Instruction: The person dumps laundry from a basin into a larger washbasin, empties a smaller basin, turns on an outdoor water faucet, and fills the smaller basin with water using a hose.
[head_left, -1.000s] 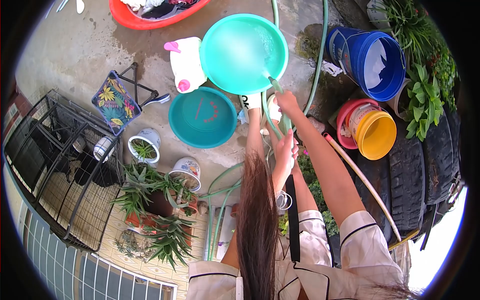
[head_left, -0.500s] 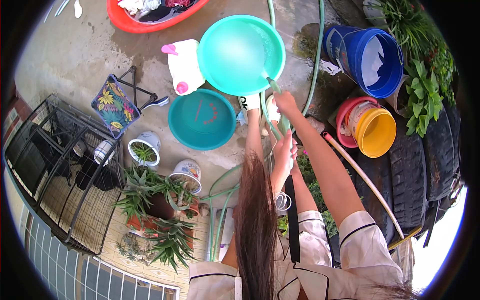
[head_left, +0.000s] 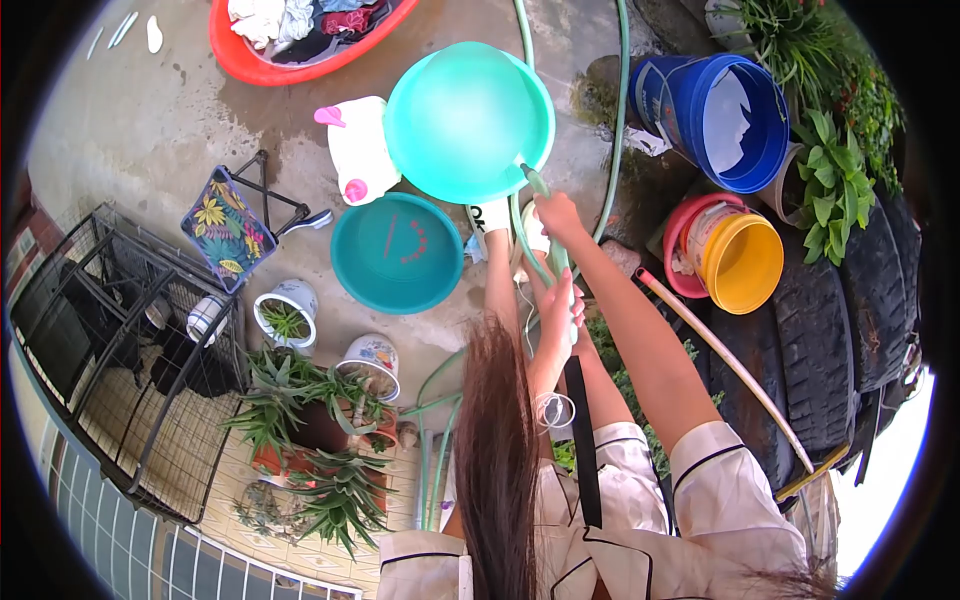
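A green hose [head_left: 556, 256] runs between my hands, its nozzle end over the near right rim of a light green basin [head_left: 470, 120]. My right hand [head_left: 559, 218] is closed round the hose just behind the nozzle. Lower down, my left hand [head_left: 560, 312] is wrapped round the hose with the wrist turned up. Water shows in the basin at the nozzle tip. Against the basin's left side is a white jug [head_left: 362, 146] with pink caps. Below it lies a darker teal basin [head_left: 397, 253] with red marks inside.
A red tub [head_left: 245, 62] of clothes lies at the top left. On the right are a blue bucket [head_left: 690, 110], a yellow bucket [head_left: 745, 264] and tyres [head_left: 815, 340]. A folding stool [head_left: 228, 228], a wire cage [head_left: 130, 360] and potted plants [head_left: 345, 497] occupy the left.
The view has shifted slightly, so the basins sit lower and more of the red tub shows. Both hands keep their hold on the hose.
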